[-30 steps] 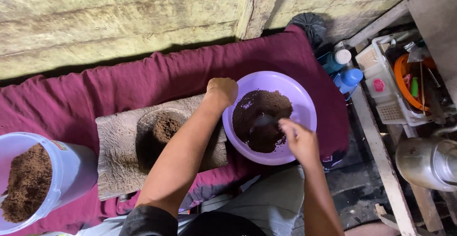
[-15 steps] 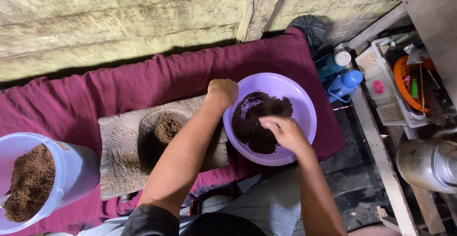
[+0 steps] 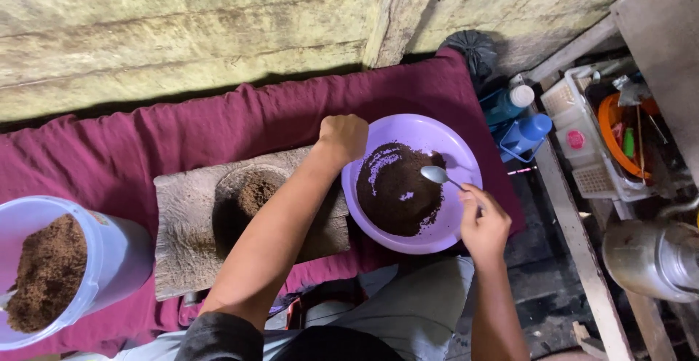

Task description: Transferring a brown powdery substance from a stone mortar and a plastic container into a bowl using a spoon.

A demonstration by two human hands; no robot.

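A lilac plastic bowl (image 3: 444, 139) sits on a maroon cloth and holds dark brown powder (image 3: 397, 190). My left hand (image 3: 344, 136) is closed on the bowl's left rim. My right hand (image 3: 484, 222) grips the handle of a metal spoon (image 3: 437, 176), whose empty bowl hovers over the right side of the powder. Left of the bowl lies a stone slab (image 3: 189, 222) with a hollow holding lighter brown powder (image 3: 255, 193); my left forearm crosses over it.
A translucent tub (image 3: 109, 259) of brown powder stands at the lower left. The maroon cloth (image 3: 145, 142) runs along a wooden wall. Blue bottles (image 3: 524, 131), a white basket (image 3: 582, 142) of utensils and a metal kettle (image 3: 652, 259) crowd the right.
My right hand has drawn back from the middle of the bowl to its right edge, and the spoon is now lifted clear of the powder. The powder is spread flatter. The left hand stays on the rim.
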